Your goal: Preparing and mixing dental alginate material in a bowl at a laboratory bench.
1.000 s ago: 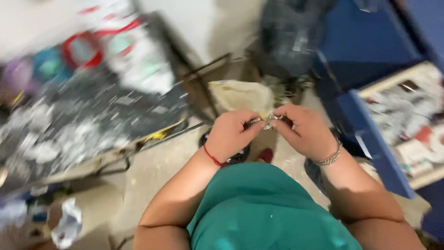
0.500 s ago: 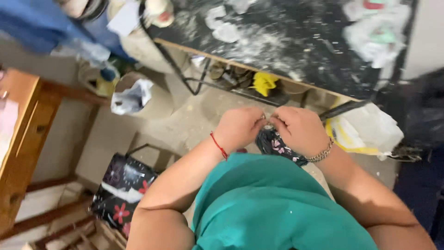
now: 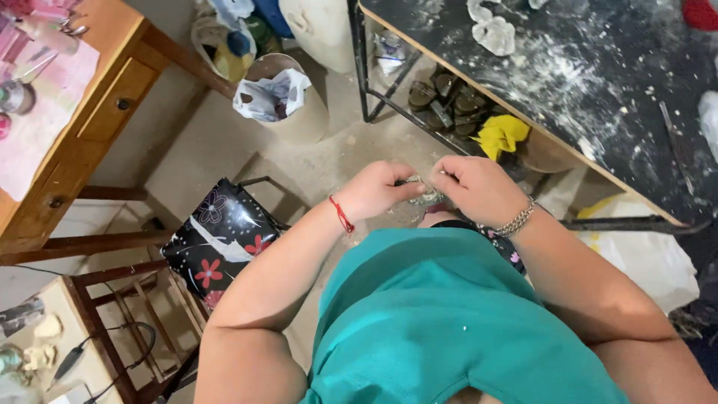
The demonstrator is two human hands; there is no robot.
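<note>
I've got a small pale grey lump, clay or dough by the look (image 3: 428,197), pinched between both hands at chest height, over the floor gap just off the edge of the dark worktable. Left hand (image 3: 374,191) has its fingers curled in narrow, tips on the lump's left side; right hand (image 3: 479,187) is the same from the right, fingers closed down on it. Most of the lump is hidden behind the fingers, so I can't tell its shape or how far it's been worked. My read: the piece is mid-shaping, not finished and not set down anywhere. Red string bracelet (image 3: 342,215) on the left wrist, silver chain bracelet (image 3: 516,220) on the right. Teal shirt (image 3: 441,322) fills the lower frame. Black worktable with white powder dusted across it (image 3: 598,82) sits upper right, a couple of whitish formed pieces (image 3: 493,34) lying near its far edge, possibly earlier output, can't confirm. Yellow cloth (image 3: 502,135) and dark round moulds (image 3: 441,101) on the shelf under it. Left side: black floral shiny bag (image 3: 221,239), bin lined with a white plastic bag (image 3: 280,97), wooden drawer desk (image 3: 90,127).
</note>
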